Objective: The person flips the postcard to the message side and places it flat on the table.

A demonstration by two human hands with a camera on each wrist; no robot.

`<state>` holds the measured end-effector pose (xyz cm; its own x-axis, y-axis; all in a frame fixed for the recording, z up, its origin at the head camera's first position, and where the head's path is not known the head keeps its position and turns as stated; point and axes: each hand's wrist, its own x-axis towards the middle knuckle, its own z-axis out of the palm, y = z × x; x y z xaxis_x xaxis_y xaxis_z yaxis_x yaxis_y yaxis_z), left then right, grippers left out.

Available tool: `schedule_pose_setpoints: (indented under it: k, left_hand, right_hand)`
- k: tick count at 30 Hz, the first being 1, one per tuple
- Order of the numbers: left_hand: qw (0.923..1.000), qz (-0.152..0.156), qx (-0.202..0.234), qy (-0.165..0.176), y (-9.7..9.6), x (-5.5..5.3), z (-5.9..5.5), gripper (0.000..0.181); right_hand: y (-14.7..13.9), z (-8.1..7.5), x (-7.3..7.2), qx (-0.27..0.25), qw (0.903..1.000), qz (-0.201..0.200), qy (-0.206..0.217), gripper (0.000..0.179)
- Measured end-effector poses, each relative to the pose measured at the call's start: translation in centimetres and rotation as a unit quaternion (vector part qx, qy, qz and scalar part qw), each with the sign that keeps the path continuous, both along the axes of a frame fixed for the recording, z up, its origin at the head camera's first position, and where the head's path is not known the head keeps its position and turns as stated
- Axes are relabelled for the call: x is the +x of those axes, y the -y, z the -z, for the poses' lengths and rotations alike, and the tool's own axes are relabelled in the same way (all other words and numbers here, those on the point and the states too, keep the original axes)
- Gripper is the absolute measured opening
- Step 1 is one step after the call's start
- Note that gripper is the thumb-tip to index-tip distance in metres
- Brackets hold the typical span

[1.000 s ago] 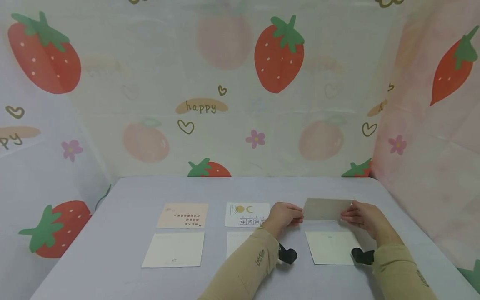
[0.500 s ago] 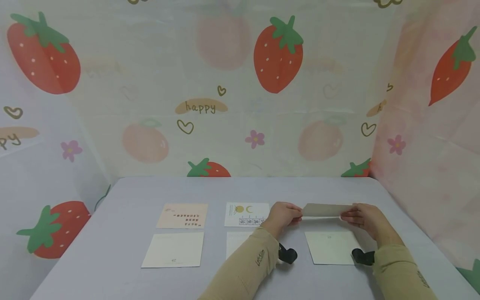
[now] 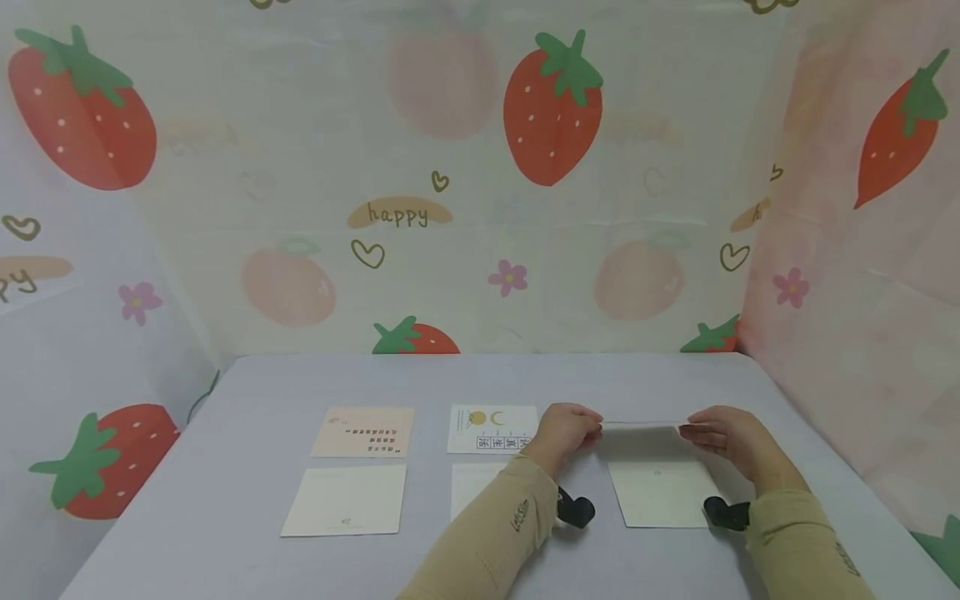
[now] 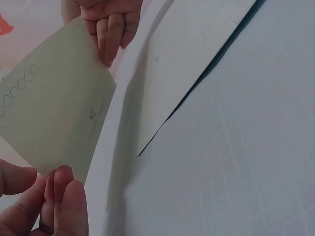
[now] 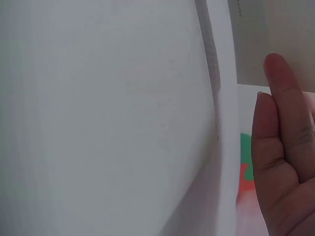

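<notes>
Both hands hold a pale postcard point(image 4: 59, 103) by opposite ends, above the far right of the table. My left hand point(image 3: 565, 435) pinches its left end. At the other end my right hand point(image 3: 738, 437) grips it with thumb and fingers. In the head view the held postcard is almost edge-on, a thin line between the hands. The left wrist view shows a row of small circles and a little mark on its face. Below it lies a white postcard point(image 3: 660, 487) with a small mark; the held one shades its far part.
A pinkish card point(image 3: 363, 432) with printed lines and a white card point(image 3: 345, 500) lie on the left of the white table point(image 3: 225, 508). In the middle are a card with sun and moon drawings point(image 3: 491, 421) and another white card point(image 3: 472, 479), both partly behind my left arm.
The held postcard has tilted from showing its broad greyish face to nearly edge-on in the head view. Both hands stay in about the same place.
</notes>
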<state>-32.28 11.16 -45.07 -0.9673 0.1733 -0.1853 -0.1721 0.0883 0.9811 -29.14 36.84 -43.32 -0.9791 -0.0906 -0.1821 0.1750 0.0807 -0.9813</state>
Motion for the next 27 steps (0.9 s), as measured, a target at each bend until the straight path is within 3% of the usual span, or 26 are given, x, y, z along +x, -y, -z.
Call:
schedule_pose_setpoints:
  k: [4, 12, 27]
  left_hand:
    - [0.9999, -0.004, 0.012, 0.001, 0.0, 0.0, -0.1, 0.011]
    - [0.9999, -0.009, 0.009, 0.008, -0.1, 0.3, -0.4, 0.01]
    - [0.9993, -0.018, -0.032, 0.005, -0.2, 0.3, -0.3, 0.046]
  right_hand:
    - [0.1, 0.3, -0.3, 0.069, 0.9975, 0.009, -0.013, 0.022]
    - [0.9, 0.4, -0.3, 0.19, 0.9807, 0.044, 0.015, 0.035]
    - [1.1, 0.2, -0.3, 0.217, 0.9754, 0.038, 0.001, 0.035]
